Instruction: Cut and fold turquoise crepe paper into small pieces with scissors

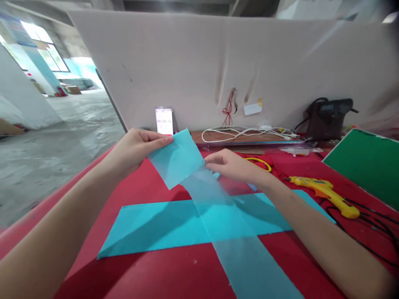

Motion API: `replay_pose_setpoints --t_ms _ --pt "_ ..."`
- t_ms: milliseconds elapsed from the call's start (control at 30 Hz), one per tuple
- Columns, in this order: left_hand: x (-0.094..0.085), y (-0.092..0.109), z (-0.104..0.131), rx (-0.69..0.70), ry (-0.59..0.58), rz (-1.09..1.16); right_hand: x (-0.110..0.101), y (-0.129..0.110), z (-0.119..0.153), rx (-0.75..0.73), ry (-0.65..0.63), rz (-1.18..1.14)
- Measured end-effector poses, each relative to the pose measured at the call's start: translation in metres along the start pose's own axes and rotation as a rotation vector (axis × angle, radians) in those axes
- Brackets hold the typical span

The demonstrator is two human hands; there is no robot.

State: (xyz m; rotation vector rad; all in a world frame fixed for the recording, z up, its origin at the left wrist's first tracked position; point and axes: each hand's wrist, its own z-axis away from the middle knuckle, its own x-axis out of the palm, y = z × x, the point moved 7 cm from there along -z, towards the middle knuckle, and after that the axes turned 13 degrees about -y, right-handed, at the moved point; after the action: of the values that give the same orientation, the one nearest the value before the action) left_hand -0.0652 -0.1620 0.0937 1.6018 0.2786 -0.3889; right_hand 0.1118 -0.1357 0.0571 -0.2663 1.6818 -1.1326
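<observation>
A thin, see-through light blue strip (252,265) runs from the near edge of the view up to both hands. Its far end is folded over into a denser blue flap (177,160), raised above the table. My left hand (137,149) pinches the top left edge of this flap between thumb and fingers. At the flap's right corner, my right hand (229,166) is closed with its fingertips on the edge of the strip. Beneath the strip, a longer blue piece (158,228) lies crosswise on the red tabletop (174,272). Whether the material is paper or cloth I cannot tell.
A yellow glue gun (327,193) with black cords lies at the right, near a green board (368,166). Along the back stand a phone (164,120) showing a timer, a white cable (240,135) and a dark bag (328,118). Behind rises a white panel (174,62).
</observation>
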Motion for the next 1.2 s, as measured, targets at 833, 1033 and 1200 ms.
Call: replay_pose_setpoints --t_ms 833,1033,1200 --pt "0.049 0.046 0.029 0.278 -0.307 -0.501 -0.006 -0.086 0.004 -0.357 -0.11 0.441" --pt "0.043 0.043 0.028 0.21 -0.313 -0.461 -0.023 -0.075 0.013 -0.27 -0.09 0.415" --pt "0.034 0.036 0.025 0.159 -0.287 -0.315 -0.048 -0.065 0.02 -0.242 0.154 0.25"
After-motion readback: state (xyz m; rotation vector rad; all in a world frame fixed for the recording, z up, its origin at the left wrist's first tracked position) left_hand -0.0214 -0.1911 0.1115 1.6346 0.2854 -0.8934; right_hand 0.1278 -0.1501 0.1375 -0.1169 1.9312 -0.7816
